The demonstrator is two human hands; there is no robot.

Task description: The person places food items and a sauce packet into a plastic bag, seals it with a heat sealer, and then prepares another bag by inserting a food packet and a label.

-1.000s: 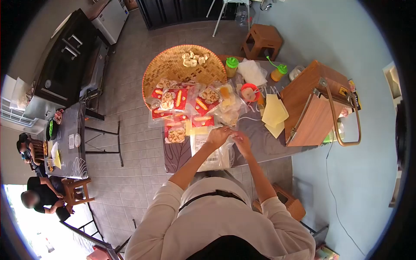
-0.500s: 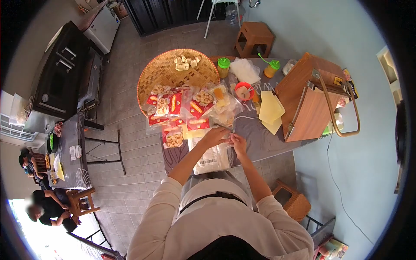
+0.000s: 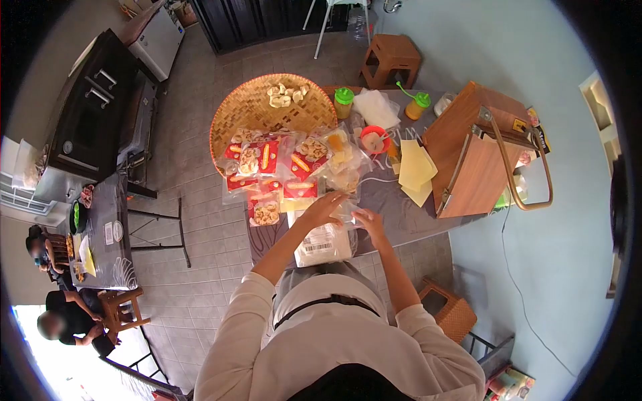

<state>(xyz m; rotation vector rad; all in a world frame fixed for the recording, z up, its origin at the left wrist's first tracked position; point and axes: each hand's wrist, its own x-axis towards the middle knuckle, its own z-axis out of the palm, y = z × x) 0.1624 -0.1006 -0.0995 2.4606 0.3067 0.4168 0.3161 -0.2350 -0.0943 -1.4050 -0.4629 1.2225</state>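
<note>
A dark patterned tablecloth point(image 3: 401, 207) runs beneath everything, with a wooden case point(image 3: 465, 180) standing toward its right end and a round woven basket point(image 3: 247, 100) at its far left. Several clear packets with red printed cards point(image 3: 259, 158) already hold pale, crisp-looking pieces; they lie overlapping on the basket's near side and the cloth before it. A white plastic-wrapped bundle point(image 3: 321, 246) with a barcode label sits at the near edge, below the hands. Yellow sheets point(image 3: 416, 167) lie apart from the packets, and a few loose pale pieces point(image 3: 286, 95) remain unpacked in the basket. Between the hands, above the bundle, is a clear plastic bag point(image 3: 348, 212), its contents too unclear to tell. The left hand point(image 3: 321, 210) touches it, thumb and fingers parted; the right hand point(image 3: 369, 224) appears to pinch its edge, fingertips close together.
</note>
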